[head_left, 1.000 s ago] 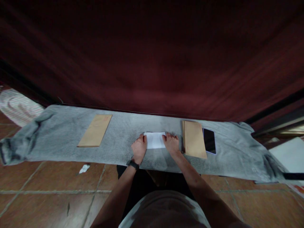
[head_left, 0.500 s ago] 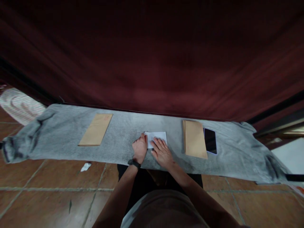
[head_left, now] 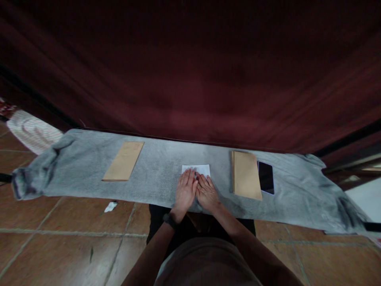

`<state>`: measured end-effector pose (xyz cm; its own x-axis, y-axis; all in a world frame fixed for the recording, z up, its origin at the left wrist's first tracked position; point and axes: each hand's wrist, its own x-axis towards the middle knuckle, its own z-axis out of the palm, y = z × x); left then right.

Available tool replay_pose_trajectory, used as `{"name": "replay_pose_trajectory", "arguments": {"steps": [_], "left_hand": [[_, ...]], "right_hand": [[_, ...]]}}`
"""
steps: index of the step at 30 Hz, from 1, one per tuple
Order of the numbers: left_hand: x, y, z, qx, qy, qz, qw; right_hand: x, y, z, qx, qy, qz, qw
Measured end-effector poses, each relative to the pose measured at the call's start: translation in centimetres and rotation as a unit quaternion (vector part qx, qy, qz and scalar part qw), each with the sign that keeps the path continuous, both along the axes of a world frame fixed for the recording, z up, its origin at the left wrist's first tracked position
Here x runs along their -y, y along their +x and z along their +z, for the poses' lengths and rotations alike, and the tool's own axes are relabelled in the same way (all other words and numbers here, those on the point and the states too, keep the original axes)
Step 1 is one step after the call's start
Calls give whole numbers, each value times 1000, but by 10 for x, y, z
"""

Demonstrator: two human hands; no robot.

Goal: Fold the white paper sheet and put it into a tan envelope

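A folded white sheet of paper (head_left: 197, 169) lies on a grey cloth (head_left: 160, 174) spread over the floor. My left hand (head_left: 185, 191) and my right hand (head_left: 206, 192) lie flat on the paper side by side, fingers stretched out and pointing away from me. They cover its near half; only the far edge shows. A black band sits on my left wrist.
A single brown envelope (head_left: 124, 161) lies on the cloth to the left. A stack of brown envelopes (head_left: 246, 174) lies to the right, with a dark phone (head_left: 266, 177) beside it. A dark red curtain hangs behind. A paper scrap (head_left: 110, 206) sits on the tiled floor.
My hands held the paper at its left and right ends. First the right hand, then the left, moved onto the paper, and both now press flat on it. The paper looks narrower.
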<state>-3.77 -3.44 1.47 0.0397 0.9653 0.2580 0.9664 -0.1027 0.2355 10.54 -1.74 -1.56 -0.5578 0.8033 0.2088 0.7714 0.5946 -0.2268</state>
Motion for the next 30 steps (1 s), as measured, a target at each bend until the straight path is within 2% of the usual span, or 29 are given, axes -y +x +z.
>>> {"name": "replay_pose_trajectory", "arguments": {"steps": [2,6,13,18,20,25,30], "left_hand": [[14,4,-11,1,-2,-31,1000],[24,0,-23,-25,-29,-33,999],[28,-12,-11,-62,-32,-73,995],[43,-18,-8,-61,-44,-108,991],[44,-19,-9,-63,-45,-112,991],[41,-22,-17,-62,-41,-119,990],[39,-26,-19,-46,-49,-91,994]], "right_hand": [[-1,0,-1,9,-3,5,1000],[0,-3,-1,10,-1,-7,1000],[9,9,-7,-12,36,-75,996],[13,21,0,-27,33,-90,995],[14,18,5,-32,22,-83,996],[14,3,13,-22,-10,-5,1000],[16,7,6,-11,17,-48,999]]}}
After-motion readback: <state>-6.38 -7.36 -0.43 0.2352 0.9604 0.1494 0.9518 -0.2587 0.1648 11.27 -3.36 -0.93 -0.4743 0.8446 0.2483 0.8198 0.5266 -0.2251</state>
